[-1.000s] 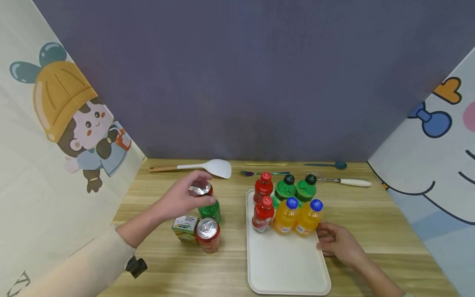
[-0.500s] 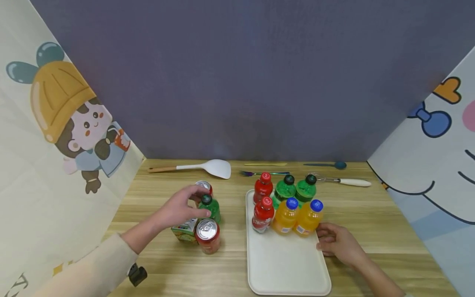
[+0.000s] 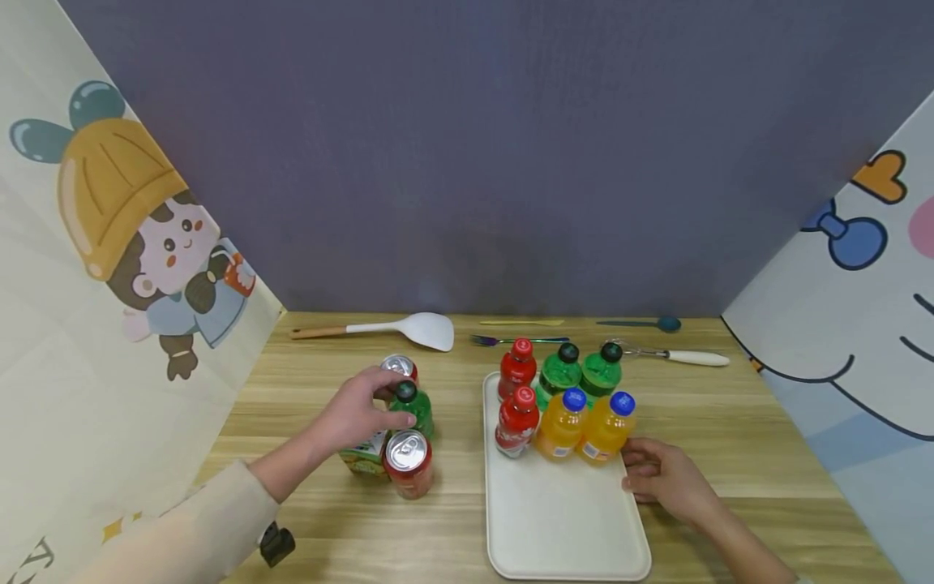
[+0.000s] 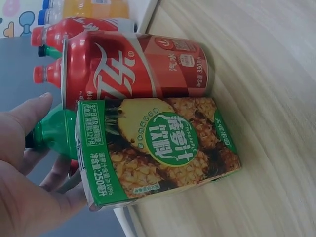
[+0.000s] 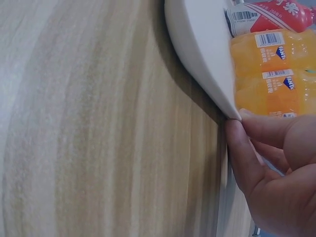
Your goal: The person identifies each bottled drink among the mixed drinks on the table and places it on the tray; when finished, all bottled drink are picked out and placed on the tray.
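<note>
My left hand (image 3: 357, 414) has its thumb and fingers around the upper part of a green soda bottle (image 3: 417, 411) with a black cap. In the left wrist view a pineapple juice carton (image 4: 163, 153) and a red cola can (image 4: 123, 64) stand in front of that bottle, hiding its lower part. Another red can (image 3: 400, 367) is behind it. My right hand (image 3: 671, 483) pinches the right edge of a cream tray (image 3: 562, 527) between thumb and fingers. On the tray's far half stand two red bottles (image 3: 516, 422), two green bottles (image 3: 560, 375) and two orange Fanta bottles (image 3: 563, 426).
Along the back of the wooden table (image 3: 328, 535) lie a white spatula (image 3: 426, 331), a yellow knife (image 3: 521, 323), a rainbow-coloured fork (image 3: 520, 341), a dark spoon (image 3: 667, 324) and a whisk (image 3: 696, 358). A dark panel (image 3: 467, 162) rises behind them.
My left hand has come down and nearer from above the far can to the green bottle, its fingers now around it. The right hand and tray have stayed put.
</note>
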Demonstrator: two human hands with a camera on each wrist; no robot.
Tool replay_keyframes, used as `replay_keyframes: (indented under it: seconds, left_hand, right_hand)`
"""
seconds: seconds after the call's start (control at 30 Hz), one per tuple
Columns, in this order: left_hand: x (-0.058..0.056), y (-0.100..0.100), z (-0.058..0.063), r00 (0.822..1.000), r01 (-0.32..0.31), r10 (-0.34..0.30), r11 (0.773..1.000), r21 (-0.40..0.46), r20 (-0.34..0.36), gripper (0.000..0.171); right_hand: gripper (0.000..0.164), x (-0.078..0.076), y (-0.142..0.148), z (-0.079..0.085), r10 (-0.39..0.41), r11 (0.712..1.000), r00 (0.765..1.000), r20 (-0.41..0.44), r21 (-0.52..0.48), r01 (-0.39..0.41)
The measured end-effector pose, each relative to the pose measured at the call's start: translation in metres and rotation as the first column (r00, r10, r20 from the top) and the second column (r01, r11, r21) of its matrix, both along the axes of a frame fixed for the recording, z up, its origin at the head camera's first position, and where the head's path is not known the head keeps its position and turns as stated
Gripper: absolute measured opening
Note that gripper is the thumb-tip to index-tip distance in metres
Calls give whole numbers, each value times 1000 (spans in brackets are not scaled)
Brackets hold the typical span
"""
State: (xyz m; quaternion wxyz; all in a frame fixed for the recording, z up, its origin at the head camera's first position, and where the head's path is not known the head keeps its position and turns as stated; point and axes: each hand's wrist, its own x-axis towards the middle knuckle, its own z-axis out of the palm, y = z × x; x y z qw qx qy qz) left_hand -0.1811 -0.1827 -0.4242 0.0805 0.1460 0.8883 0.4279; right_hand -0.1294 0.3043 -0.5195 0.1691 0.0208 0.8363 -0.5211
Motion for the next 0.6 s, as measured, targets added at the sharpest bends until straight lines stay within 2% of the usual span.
replay_keyframes:
  seconds: [0.27, 0.5, 0.6]
  left_hand:
    - [0, 8, -5, 996, -41, 40, 999, -15, -73, 45]
    - [3, 12, -10, 991, -90, 88, 996, -20, -104, 45]
    - [4, 12, -12, 989, -93, 91, 996, -10, -118, 43]
  right_hand:
    - [64, 2, 1, 4, 3, 1000, 1000, 21, 1, -3]
    - [65, 6, 4, 5, 49, 999, 999, 11, -14, -49]
    - [66, 6, 3, 5, 32, 999, 999, 34, -11, -32]
